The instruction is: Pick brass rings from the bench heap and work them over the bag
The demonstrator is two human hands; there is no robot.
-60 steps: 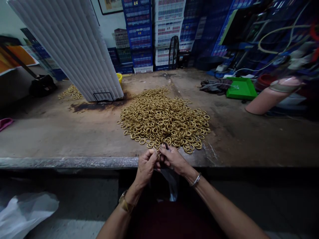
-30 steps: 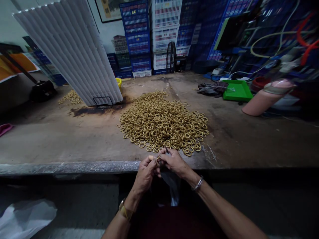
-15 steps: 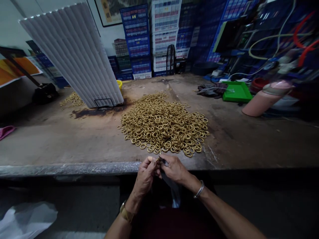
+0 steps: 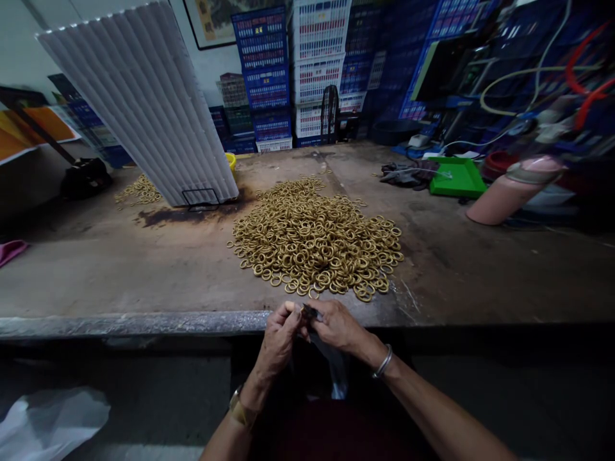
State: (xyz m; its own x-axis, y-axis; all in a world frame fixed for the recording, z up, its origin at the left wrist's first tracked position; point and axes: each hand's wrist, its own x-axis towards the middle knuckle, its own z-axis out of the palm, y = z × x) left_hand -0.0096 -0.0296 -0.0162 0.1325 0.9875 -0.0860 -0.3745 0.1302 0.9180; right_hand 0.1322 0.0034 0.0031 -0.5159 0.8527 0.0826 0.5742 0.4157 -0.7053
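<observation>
At the front edge of the table my two hands meet, fingertips close together. My left hand [image 4: 281,330] is closed in a pinch, with a small gold-coloured bit, apparently a ring, showing at its fingertips. My right hand [image 4: 340,326] is closed round a small dark object [image 4: 310,312] whose kind I cannot make out. Below the right hand hangs a pale bluish strip [image 4: 337,371]; whether the hand holds it is unclear. Just beyond my fingers lies a large heap of gold-coloured rings [image 4: 317,237].
A tall white corrugated panel [image 4: 144,102] leans in a black wire stand at the left, a smaller ring pile [image 4: 139,191] behind it. To the right are a green tray [image 4: 457,177] and a pink bottle [image 4: 512,192]. Stacked crates [image 4: 262,77] line the back.
My hands stay in nearly the same place. The dark object at my right fingertips has shifted slightly, and the fingers have moved a little.
</observation>
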